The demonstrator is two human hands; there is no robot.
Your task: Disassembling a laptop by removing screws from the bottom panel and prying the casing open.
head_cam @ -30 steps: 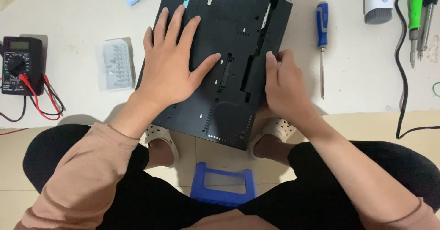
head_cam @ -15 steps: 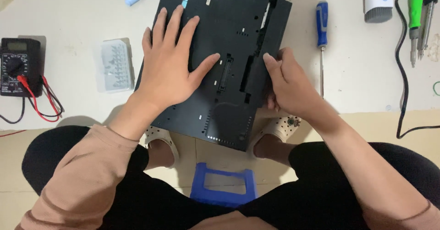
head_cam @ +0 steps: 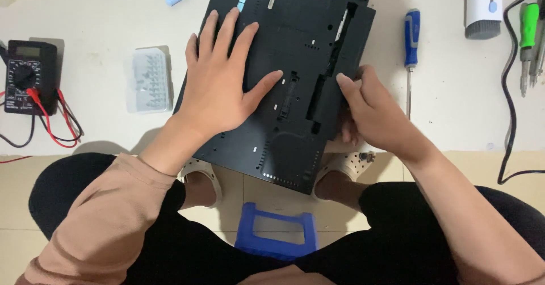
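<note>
**benchrat:** Black plastic everywhere. That's a laptop (head_cam: 284, 86) lying bottom-up on the white table (head_cam: 96, 120), near corner hanging over the edge toward the knees. The left hand (head_cam: 224, 86) is spread flat on the base, fingers wide, gripping nothing, just pressing it down. The right hand (head_cam: 372, 112) is curled at the right edge, thumb on top of a long dark block (head_cam: 335, 86) that looks like the battery, other fingers tucked round the side. Closed grip, I'd say, though how much it actually has hold of I can't tell.

**solderfumes:** Going by that pose, I'd keep the flat palm well clear of the block so nothing pins it, and pull straight along the slot, not up. Twisting could snap a tab. I'd also shift the case further onto the table, since that overhanging corner could tip.

**benchrat:** Fair. Stuff around the grip: a blue-handled screwdriver (head_cam: 410, 41) just outside the right hand, a white brush-like tool (head_cam: 482, 7) and a green-handled driver (head_cam: 528, 29) further out beyond it. On the far side of the left hand there's a clear bit case (head_cam: 149, 80), then a black multimeter (head_cam: 28, 75) with red and black leads.

**solderfumes:** What can't you see?

**benchrat:** Any latch is under the fingers. The laptop's far edge is cut off at the top. Screws are too small to make out.
</note>
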